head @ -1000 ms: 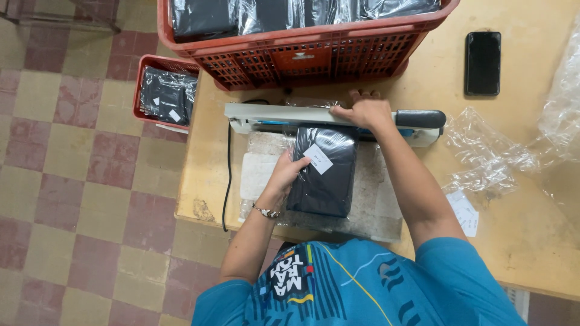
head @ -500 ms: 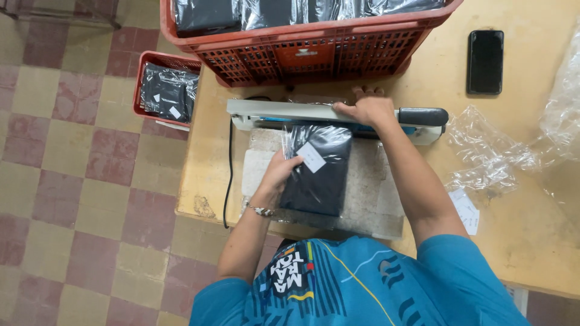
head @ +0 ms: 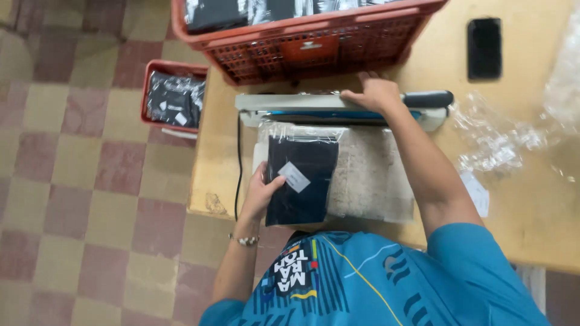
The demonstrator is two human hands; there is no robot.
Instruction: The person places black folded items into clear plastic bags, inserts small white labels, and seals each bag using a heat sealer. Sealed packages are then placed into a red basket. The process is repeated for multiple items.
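On table, L hand (head: 261,194) grips black bagged garment (head: 301,180) w/ white tag; R hand (head: 376,94) presses sealer bar (head: 314,102)

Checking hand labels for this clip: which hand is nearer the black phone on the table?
Right. The right hand presses on the sealer bar, left of the black phone. The left hand holds the bagged black garment, much farther away.
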